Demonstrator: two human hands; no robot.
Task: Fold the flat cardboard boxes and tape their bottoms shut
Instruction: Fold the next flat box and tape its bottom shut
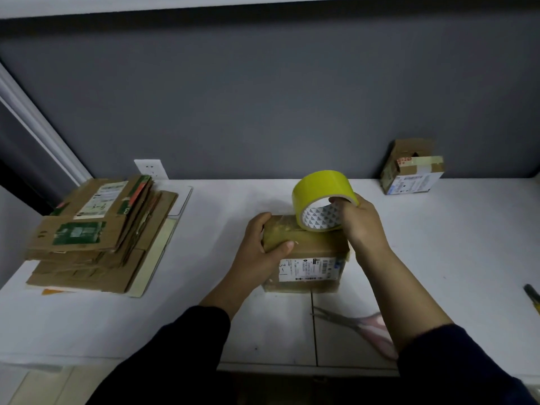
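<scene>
- Far left, we have the stack of flat cardboard boxes [96, 229] lying on the white counter [210, 229], some showing green print and white labels, with a pale board underneath.
- Behind the stack, low on the grey wall, we spot a white wall socket [151, 168].
- Now the left hand [263, 249]: it grips the left end of the small box [312, 255], fingers curled over the far edge and thumb pressed on the top.
- The box sits mid-counter right in front of us, its shipping label facing us.
- On the far right of the box's top stands the yellow tape roll [321, 197], on edge and touching the cardboard.
- The right hand [361, 222] holds that roll, fingers hooked into its core from the right.
- Nearer us, pink-handled scissors [356, 325] lie flat on the counter, partly hidden by the right forearm.
- Far right, against the wall, a folded box [412, 171] with tape on it stands well apart.
- At the right edge we glimpse a dark and yellow tool [533, 296], too cut off to name.
</scene>
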